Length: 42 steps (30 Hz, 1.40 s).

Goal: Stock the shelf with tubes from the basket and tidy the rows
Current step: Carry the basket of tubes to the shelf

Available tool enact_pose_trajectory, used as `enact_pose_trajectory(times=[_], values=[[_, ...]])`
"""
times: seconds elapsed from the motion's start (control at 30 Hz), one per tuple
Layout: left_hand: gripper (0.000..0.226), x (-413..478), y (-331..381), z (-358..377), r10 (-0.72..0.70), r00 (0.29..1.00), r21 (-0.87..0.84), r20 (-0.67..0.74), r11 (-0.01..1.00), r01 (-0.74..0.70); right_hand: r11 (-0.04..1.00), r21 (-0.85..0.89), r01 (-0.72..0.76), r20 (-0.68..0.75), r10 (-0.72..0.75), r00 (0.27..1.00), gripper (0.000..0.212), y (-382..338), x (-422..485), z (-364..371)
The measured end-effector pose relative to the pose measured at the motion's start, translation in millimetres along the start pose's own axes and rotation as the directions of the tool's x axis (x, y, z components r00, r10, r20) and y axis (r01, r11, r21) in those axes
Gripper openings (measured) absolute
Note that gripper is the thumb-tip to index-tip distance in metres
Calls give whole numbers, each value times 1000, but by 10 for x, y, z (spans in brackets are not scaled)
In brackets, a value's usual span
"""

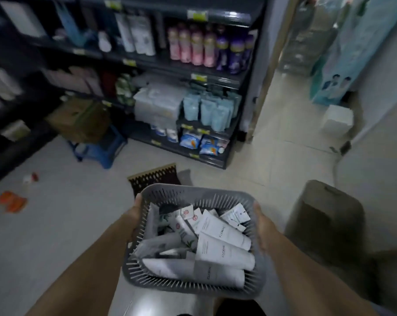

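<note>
I carry a grey slotted plastic basket in front of me at waist height, low in the middle of the view. It is filled with several white and grey tubes lying in a loose heap. My left hand grips the basket's left rim. On the right rim, my right hand holds the basket. A dark shelf unit stands ahead, stocked with pink and purple bottles, white tubes and blue pouches. The picture is blurred by motion.
A blue stool bearing a cardboard box stands by the shelf's left part. A patterned mat lies on the floor just beyond the basket. Orange litter lies at the left. A grey bin stands at my right, a white box farther off.
</note>
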<state>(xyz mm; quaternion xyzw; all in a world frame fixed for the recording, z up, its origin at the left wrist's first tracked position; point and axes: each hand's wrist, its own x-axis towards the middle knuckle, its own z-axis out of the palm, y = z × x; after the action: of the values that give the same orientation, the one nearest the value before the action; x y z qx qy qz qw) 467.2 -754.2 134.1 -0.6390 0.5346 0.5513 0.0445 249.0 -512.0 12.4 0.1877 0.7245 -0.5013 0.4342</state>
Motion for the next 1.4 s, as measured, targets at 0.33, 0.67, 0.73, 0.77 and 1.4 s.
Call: enact_pose_trajectory(times=[0.33,0.67,0.73,0.77,1.4], values=[[93,-40,-627,-1167,-315,926,-445,-210,874,197,793,-562,235,338,-39,940,76,-1014,-720,1962],[79,90,-944,-1584,-443,847,-601,-293,775,197,556,-768,317,344,-59,937,95,-1286,-547,3018],[74,168,-968,-1701,-458,843,-585,-282,778,228,529,-778,338,359,-66,931,102,-1346,-498,3185],[74,218,-979,-1764,-460,846,-567,-269,786,247,515,-788,337,360,-59,931,106,-1369,-431,3277],[58,1702,-38,-4429,-225,946,-321,-233,936,143,554,-750,361,322,-171,931,67,-2100,-1077,5309]])
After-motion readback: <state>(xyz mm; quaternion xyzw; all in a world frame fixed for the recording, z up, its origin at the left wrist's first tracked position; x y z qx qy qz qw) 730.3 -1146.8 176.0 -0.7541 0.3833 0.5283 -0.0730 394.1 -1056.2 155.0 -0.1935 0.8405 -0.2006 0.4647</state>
